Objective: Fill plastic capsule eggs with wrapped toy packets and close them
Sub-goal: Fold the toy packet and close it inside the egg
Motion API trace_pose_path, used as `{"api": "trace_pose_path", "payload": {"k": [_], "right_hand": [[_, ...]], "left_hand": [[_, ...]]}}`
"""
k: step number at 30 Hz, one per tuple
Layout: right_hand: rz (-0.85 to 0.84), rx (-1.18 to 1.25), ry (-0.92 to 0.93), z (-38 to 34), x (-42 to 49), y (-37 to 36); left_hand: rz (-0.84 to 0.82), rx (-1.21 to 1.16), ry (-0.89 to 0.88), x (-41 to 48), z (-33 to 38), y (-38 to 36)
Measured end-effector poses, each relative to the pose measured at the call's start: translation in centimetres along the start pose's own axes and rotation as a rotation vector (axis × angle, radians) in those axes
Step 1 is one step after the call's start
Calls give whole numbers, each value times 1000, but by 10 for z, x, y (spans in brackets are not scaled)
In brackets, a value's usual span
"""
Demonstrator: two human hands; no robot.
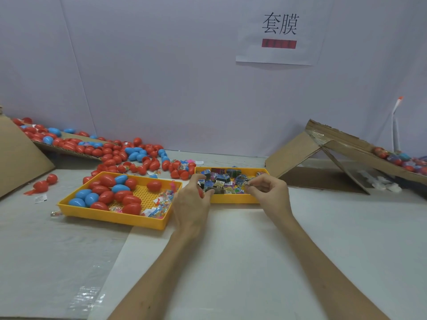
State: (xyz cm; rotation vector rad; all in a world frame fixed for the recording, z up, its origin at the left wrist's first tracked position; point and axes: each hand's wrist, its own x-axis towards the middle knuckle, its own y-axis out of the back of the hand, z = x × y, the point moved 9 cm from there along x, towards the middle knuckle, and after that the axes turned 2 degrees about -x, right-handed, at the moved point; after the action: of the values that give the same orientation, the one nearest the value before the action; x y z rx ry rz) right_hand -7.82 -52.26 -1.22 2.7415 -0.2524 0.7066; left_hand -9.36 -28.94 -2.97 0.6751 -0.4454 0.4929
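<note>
Left hand: fingers curled round a red capsule piece. Only a sliver of red shows between thumb and fingers, so cannot tell whether it is a whole egg or a half. The hand sits at the near-left corner of the packet tray.
Right hand: thumb and forefinger pinch a small wrapped packet, held over the near-right part of the packet tray.
Packet tray: yellow, shallow, straight ahead. It holds a heap of wrapped toy packets in blue, black and purple print.
Egg tray: yellow with a perforated floor, left of the packet tray and set at an angle. Closed red and blue eggs crowd its left half, and clear-wrapped trinkets lie along its right side.
Loose eggs: mostly red, fewer blue — spread on the table behind the egg tray and back to the far left, beside a leaning cardboard panel.
Cardboard box: opened out and tilted, far right. More eggs lie on its upper flap.
Table: pale, with clear film wrinkled over the near-left part.
Wall sign: white paper, two printed characters, red bar beneath.
</note>
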Motion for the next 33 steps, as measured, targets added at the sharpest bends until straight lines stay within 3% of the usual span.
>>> {"api": "trace_pose_path", "payload": {"k": [9,15,21,27,33], "right_hand": [[3,-2,-6,2,1,1],[-11,15,-10,4,1,0],[129,-23,-54,15,3,16],[182,-77,-122,25,6,28],[130,103,-166,27,9,21]], "left_hand": [[-33,56,0,-3,1,-2],[-55,-25,37,-2,0,-1],[-81,-149,70,-1,0,-1],[-119,-309,-22,-4,16,-5],[-243,-348,-122,-13,35,-13]]}}
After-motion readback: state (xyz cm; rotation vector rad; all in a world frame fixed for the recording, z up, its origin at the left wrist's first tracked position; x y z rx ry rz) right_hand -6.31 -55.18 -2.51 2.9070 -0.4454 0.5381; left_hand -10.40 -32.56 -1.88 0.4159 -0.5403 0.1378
